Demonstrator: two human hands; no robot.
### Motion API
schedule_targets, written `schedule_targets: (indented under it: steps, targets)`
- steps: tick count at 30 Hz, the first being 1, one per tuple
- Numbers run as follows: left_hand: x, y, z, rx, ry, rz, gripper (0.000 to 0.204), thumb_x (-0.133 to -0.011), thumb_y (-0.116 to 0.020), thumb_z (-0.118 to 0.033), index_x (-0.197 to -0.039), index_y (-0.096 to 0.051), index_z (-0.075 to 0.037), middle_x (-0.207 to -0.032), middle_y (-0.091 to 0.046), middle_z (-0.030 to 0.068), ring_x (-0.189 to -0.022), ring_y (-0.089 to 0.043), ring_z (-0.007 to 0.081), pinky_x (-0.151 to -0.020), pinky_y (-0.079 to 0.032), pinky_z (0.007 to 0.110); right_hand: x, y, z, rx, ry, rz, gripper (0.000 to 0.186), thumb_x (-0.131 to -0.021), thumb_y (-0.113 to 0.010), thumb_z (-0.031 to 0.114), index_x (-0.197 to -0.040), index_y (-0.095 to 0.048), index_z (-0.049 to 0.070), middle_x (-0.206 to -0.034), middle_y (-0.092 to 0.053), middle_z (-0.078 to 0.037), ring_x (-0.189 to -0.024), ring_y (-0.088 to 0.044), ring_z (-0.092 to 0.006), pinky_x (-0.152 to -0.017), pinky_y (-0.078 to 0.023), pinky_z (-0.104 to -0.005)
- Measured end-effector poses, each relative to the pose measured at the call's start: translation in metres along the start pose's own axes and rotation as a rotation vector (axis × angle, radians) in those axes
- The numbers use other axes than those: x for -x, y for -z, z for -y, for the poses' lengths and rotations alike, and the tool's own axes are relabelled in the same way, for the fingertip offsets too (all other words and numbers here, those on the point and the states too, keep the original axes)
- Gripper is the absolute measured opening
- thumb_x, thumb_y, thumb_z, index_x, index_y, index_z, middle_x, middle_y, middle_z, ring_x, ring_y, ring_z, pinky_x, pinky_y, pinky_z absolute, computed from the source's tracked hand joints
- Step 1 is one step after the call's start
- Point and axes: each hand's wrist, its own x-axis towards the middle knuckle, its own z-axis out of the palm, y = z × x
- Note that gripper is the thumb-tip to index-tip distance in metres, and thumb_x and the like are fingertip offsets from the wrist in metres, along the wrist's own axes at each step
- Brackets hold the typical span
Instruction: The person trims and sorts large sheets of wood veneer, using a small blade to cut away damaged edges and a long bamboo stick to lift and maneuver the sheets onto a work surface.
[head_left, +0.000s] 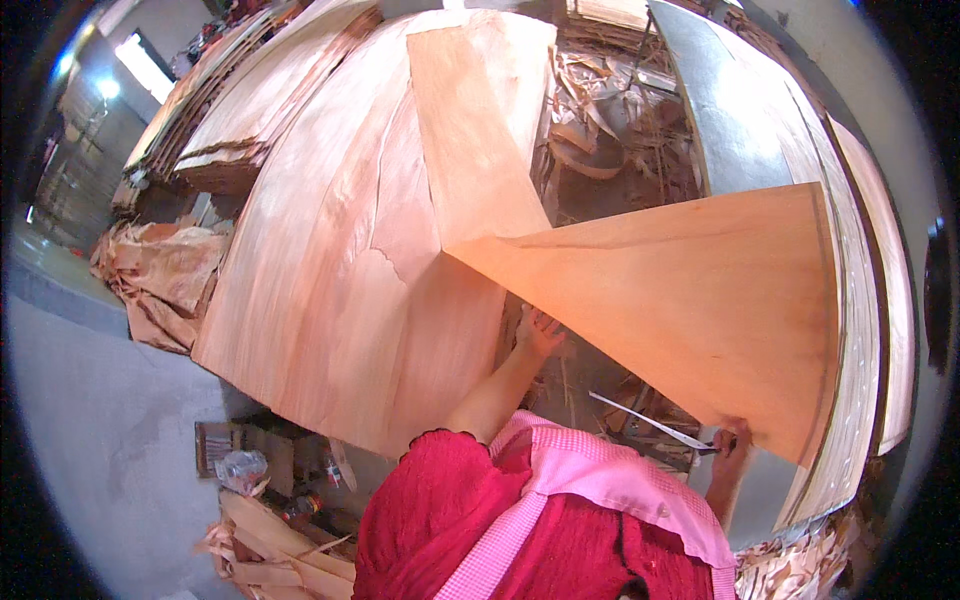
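Note:
A long, thin wood veneer sheet (690, 290) bends sharply at its middle. One part lies on a wide stack of pale veneer (330, 280), and the other spreads to the right as a raised orange-brown panel. My left hand (541, 331) is just under the panel's lower edge, beside the stack, with fingers stretched out and their tips partly hidden. At the panel's lower right edge, my right hand (732, 440) is closed round the dark handle of a long-bladed knife (655, 418). The blade points up and left. Whether those fingers also pinch the veneer is unclear.
At right stands another table with a grey metal sheet (735, 130) and layered veneer (862, 350). Veneer scraps (590, 110) fill the gap between the tables. More stacked veneer (270, 90) is at upper left. A clear plastic bag (242, 470) sits at lower left.

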Motion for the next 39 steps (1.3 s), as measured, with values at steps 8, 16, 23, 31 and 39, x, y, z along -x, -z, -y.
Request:
schedule_targets:
  steps: [8,16,23,31,39]
  targets:
    - [-0.010,0.033,0.002,-0.002,0.159,-0.096,0.078,-0.078,-0.025,-0.067,-0.136,-0.007,-0.018,-0.139,-0.014,0.0100,-0.124,-0.021,0.0353,-0.092,-0.024,0.060,0.009,-0.008,0.017,-0.425,-0.222,-0.004,0.012,-0.079,-0.055,0.017,-0.082,-0.048,0.008,-0.057,-0.043,-0.001,-0.041,-0.038,-0.0107,-0.036,-0.033,-0.0244]
    - [-0.038,0.019,0.027,0.114,0.264,0.344,0.082,-0.076,-0.038,-0.064,-0.133,-0.015,-0.009,-0.136,-0.022,0.0124,-0.118,-0.031,0.0361,-0.093,-0.026,0.058,0.016,-0.036,0.081,-0.611,-0.284,-0.198,0.016,-0.080,-0.054,0.026,-0.080,-0.046,0.013,-0.060,-0.042,0.001,-0.043,-0.038,-0.0095,-0.037,-0.033,-0.0250]
    - [-0.030,-0.044,-0.010,0.006,0.096,0.508,0.059,-0.082,-0.038,-0.053,-0.121,-0.040,-0.008,-0.122,-0.043,0.0089,-0.112,-0.038,0.0255,-0.093,-0.034,0.044,0.010,-0.049,0.112,-0.720,-0.271,0.016,0.015,-0.078,-0.054,0.023,-0.080,-0.046,0.010,-0.061,-0.044,0.000,-0.043,-0.035,-0.0090,-0.039,-0.027,-0.0230]
    - [-0.013,-0.021,-0.027,-0.094,0.160,0.263,0.062,-0.080,-0.041,-0.054,-0.121,-0.040,-0.008,-0.121,-0.044,0.0090,-0.110,-0.040,0.0255,-0.091,-0.035,0.044,0.026,-0.046,0.091,-0.728,-0.354,-0.178,0.018,-0.078,-0.055,0.019,-0.090,-0.046,0.009,-0.065,-0.046,0.000,-0.043,-0.035,-0.0072,-0.039,-0.027,-0.0203]
    - [0.015,0.013,-0.022,-0.093,0.152,0.165,0.064,-0.079,-0.043,-0.056,-0.121,-0.040,-0.008,-0.120,-0.045,0.0091,-0.108,-0.043,0.0255,-0.090,-0.037,0.044,0.048,-0.024,0.065,-0.903,-0.507,-0.238,0.020,-0.080,-0.057,0.019,-0.094,-0.047,0.008,-0.066,-0.046,0.001,-0.040,-0.030,-0.0055,-0.038,-0.030,-0.0209]
